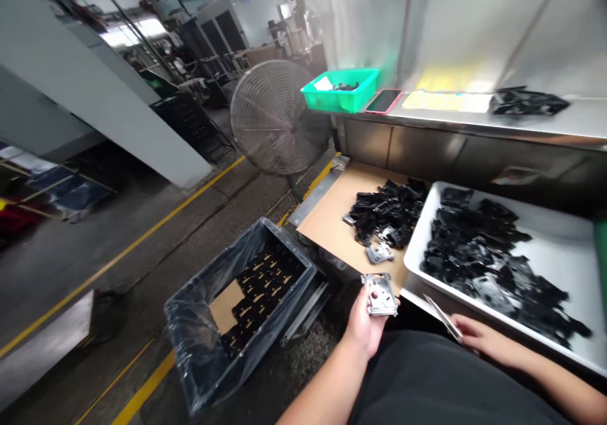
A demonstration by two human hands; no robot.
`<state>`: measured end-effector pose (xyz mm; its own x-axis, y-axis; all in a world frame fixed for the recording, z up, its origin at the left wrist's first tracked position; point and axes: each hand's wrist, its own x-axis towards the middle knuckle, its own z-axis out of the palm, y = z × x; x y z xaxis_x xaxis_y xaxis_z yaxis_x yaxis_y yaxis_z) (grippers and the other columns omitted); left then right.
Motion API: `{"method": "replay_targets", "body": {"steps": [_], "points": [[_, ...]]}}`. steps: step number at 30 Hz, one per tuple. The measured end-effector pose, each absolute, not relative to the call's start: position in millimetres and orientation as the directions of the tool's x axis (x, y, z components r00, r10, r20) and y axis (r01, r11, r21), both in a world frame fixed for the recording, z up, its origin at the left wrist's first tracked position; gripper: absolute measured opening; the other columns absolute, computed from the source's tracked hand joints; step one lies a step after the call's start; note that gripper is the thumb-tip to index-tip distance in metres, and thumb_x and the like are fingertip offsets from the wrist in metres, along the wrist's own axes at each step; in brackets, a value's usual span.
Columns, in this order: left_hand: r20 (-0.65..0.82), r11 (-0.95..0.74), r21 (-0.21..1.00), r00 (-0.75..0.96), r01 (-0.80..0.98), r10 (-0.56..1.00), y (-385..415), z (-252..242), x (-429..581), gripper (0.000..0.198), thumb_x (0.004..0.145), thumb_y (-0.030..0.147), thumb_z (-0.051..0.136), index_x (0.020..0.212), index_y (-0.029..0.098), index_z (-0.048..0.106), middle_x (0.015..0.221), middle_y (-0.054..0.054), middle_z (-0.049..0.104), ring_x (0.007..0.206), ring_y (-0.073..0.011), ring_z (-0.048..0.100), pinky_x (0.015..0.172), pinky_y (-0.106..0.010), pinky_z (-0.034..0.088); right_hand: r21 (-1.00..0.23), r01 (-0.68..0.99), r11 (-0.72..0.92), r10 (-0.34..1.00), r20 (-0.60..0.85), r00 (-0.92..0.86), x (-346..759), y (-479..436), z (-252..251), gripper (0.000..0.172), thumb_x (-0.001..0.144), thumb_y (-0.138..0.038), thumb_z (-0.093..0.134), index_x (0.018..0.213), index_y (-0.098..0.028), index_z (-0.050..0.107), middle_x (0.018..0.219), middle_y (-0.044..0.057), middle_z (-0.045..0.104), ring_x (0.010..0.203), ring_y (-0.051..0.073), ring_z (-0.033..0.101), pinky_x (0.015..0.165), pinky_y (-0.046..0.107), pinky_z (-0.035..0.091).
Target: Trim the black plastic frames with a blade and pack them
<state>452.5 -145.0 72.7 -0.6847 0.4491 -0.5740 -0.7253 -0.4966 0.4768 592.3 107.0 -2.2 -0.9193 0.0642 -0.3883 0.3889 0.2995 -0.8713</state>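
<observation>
My left hand (364, 324) is closed on a flat silver metal bracket (380, 295) with holes and bent edges, held up in front of the table edge. Lower right, my right hand (474, 335) grips a thin, flat metal tool (443, 316) that points up and left; its exact kind I cannot make out. Beyond the left hand, a heap of dark metal parts (389, 209) lies on a brown cardboard sheet (327, 222), with a loose silver part (379, 253) at its near side. The white tray (416, 248) beside it holds many more dark parts (474, 254).
A plastic-lined bin (190, 343) with rows of black parts and a cardboard piece (227, 305) stands on the floor at left. Behind it is a large fan (279, 118). On the shelf sit a green basket (339, 100), a phone (383, 102), yellow paper (434, 100) and dark parts (526, 102).
</observation>
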Motion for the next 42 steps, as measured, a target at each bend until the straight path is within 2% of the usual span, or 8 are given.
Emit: {"method": "replay_targets", "body": {"steps": [10, 15, 20, 24, 30, 36, 39, 42], "points": [[-0.424, -0.377, 0.55, -0.639, -0.745, 0.642, -117.2, 140.5, 479.7, 0.031, 0.093, 0.036, 0.056, 0.11, 0.013, 0.067, 0.111, -0.013, 0.073, 0.088, -0.0243, 0.071, 0.084, -0.036, 0.051, -0.927, 0.374, 0.003, -0.066, -0.374, -0.925, 623.1, 103.4, 53.9, 0.015, 0.077, -0.021, 0.063, 0.09, -0.021, 0.057, 0.086, 0.0, 0.057, 0.08, 0.017, 0.054, 0.078, 0.03, 0.05], [-0.431, -0.176, 0.573, -0.477, -0.801, 0.766, -98.2, 159.9, 477.7, 0.035, 0.094, 0.041, 0.053, 0.112, 0.014, 0.067, 0.096, -0.01, 0.073, 0.074, -0.0213, 0.07, 0.075, -0.034, 0.051, -0.91, 0.212, -0.356, 0.163, -0.284, -0.945, 610.3, 96.6, 102.1, 0.041, 0.098, -0.056, 0.047, 0.09, -0.018, 0.061, 0.069, -0.003, 0.044, 0.059, 0.013, 0.043, 0.059, 0.027, 0.045], [-0.5, 0.123, 0.612, -0.262, -0.781, 0.826, -83.8, 168.3, 466.9, 0.033, 0.092, 0.044, 0.058, 0.105, 0.015, 0.064, 0.103, -0.011, 0.072, 0.064, -0.021, 0.07, 0.062, -0.035, 0.056, -0.943, 0.178, -0.28, 0.313, -0.265, -0.912, 585.5, 100.8, 130.3, 0.037, 0.094, -0.056, 0.06, 0.108, -0.021, 0.063, 0.082, -0.002, 0.055, 0.051, 0.008, 0.037, 0.048, 0.021, 0.034], [-0.573, 0.241, 0.59, -0.19, -0.771, 0.797, -83.9, 164.7, 449.5, 0.043, 0.092, 0.057, 0.053, 0.095, 0.015, 0.063, 0.079, -0.006, 0.069, 0.058, -0.0195, 0.066, 0.055, -0.034, 0.057, -0.98, 0.191, -0.048, 0.139, -0.196, -0.971, 561.4, 98.8, 144.9, 0.05, 0.085, -0.048, 0.074, 0.127, -0.023, 0.062, 0.112, 0.005, 0.063, 0.092, 0.019, 0.06, 0.083, 0.033, 0.051], [-0.448, -0.066, 0.688, -0.494, -0.723, 0.746, -108.0, 159.6, 398.3, 0.051, 0.09, 0.062, 0.058, 0.119, 0.02, 0.063, 0.118, -0.01, 0.068, 0.091, -0.019, 0.066, 0.066, -0.027, 0.055, -0.956, 0.212, -0.205, 0.275, -0.264, -0.924, 502.4, 62.6, 144.9, 0.046, 0.084, -0.049, 0.075, 0.116, -0.023, 0.055, 0.086, -0.001, 0.06, 0.073, 0.016, 0.056, 0.069, 0.03, 0.049], [-0.211, -0.141, 0.811, -0.509, -0.567, 0.835, -140.3, 155.4, 326.8, 0.098, 0.077, 0.029, 0.083, 0.157, 0.034, 0.026, 0.151, -0.011, 0.05, 0.13, -0.0272, 0.057, 0.111, -0.039, 0.045, -0.961, 0.073, -0.268, 0.352, -0.168, -0.921, 427.5, 20.1, 165.8, 0.041, 0.09, -0.055, 0.066, 0.112, -0.022, 0.056, 0.088, 0.0, 0.061, 0.058, 0.01, 0.045, 0.049, 0.021, 0.034], [-0.175, -0.164, 0.817, -0.51, -0.552, 0.842, -156.3, 153.9, 289.6, 0.106, 0.081, 0.035, 0.08, 0.16, 0.036, 0.01, 0.149, -0.013, 0.053, 0.125, -0.029, 0.061, 0.113, -0.046, 0.044, -0.956, 0.11, -0.273, 0.38, -0.212, -0.9, 396.4, 15.3, 174.5, 0.05, 0.1, -0.062, 0.041, 0.112, -0.018, 0.062, 0.07, -0.005, 0.049, 0.045, 0.007, 0.027, 0.042, 0.021, 0.024], [-0.158, -0.157, 0.813, -0.472, -0.561, 0.867, -169.5, 158.0, 256.7, 0.105, 0.085, 0.033, 0.075, 0.159, 0.04, 0.002, 0.151, -0.013, 0.051, 0.114, -0.0262, 0.068, 0.108, -0.045, 0.049, -0.971, 0.115, -0.211, 0.455, -0.201, -0.867, 374.4, 16.5, 185.4, 0.043, 0.1, -0.056, 0.048, 0.098, -0.017, 0.066, 0.075, -0.003, 0.05, 0.05, 0.008, 0.041, 0.046, 0.022, 0.037]]}}
